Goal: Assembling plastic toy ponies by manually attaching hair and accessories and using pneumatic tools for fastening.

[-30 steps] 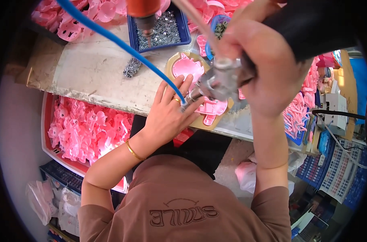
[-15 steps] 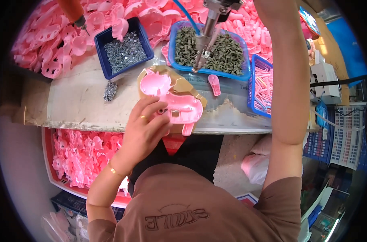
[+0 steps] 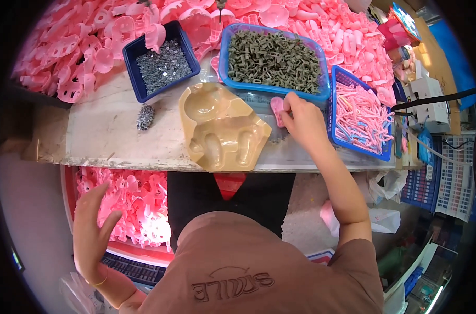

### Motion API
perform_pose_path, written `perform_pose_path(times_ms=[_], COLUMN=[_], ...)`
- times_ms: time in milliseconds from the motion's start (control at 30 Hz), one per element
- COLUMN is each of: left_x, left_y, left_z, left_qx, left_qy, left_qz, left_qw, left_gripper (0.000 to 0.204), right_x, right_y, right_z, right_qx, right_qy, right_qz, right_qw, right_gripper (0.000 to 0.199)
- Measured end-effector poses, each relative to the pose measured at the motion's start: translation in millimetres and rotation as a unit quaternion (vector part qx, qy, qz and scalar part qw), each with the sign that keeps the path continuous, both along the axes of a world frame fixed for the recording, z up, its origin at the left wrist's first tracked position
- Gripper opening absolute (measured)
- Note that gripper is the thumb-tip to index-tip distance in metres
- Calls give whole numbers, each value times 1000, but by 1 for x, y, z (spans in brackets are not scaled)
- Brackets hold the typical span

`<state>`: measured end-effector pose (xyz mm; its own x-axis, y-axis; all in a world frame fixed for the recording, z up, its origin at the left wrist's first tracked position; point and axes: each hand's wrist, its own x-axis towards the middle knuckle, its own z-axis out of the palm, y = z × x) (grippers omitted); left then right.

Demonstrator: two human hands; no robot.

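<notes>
My right hand is at the table with its fingers pinched at the edge of a small pink plastic piece, which lies beside the blue tub. My left hand hangs low at the left with thumb and fingers apart, holding nothing. Below and beside it stands a red bin of pink molded parts. A tan shaped holding fixture rests at the table's front edge, its rounded hollows showing.
A dark blue tray holds small metal screws; a screw-covered clump lies beside it. Greenish metal clips fill a blue tub. Pink strips fill a blue basket. Pink shells are heaped behind. A driver tip hangs above.
The pink molded body has left the fixture. My left hand has moved down left to the bin and opened. My right hand has come down from the driver, which rose, to the small pink piece.
</notes>
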<state>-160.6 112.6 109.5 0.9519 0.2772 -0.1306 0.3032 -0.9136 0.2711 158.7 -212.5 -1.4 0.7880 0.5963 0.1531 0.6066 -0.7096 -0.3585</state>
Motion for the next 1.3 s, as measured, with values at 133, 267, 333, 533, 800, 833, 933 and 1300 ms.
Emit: perform_pose_path(times_ms=[133,267,333,533,800,833,933,1300], left_x=[40,71,89,125,124,124,126,119], left_y=[-23,-49,-69,-95,-98,-99,-100,-103], left_z=[-8,-31,-38,-84,-108,-108,-113,-118], left_qx=[-96,-92,-115,-75,-33,-29,-47,-56], left_qy=[-11,-97,-129,-199,-184,-180,-181,-175], left_qz=[-54,-167,-174,-230,-203,-195,-194,-168], left_qw=[994,977,969,949,961,964,963,969], left_gripper=[47,44,45,51,46,45,42,38], right_x=[-8,-39,-59,-91,78,115,201,259], right_y=[-2,22,39,77,32,25,2,81], right_z=[5,44,43,1,42,39,30,12], right_qx=[22,176,214,163,180,147,108,-71], right_qy=[51,227,288,148,47,49,-76,-204], right_qz=[-26,-11,53,110,-26,-97,-192,-48], right_qw=[998,958,932,969,982,983,972,975], right_gripper=[17,19,18,19,17,18,25,33])
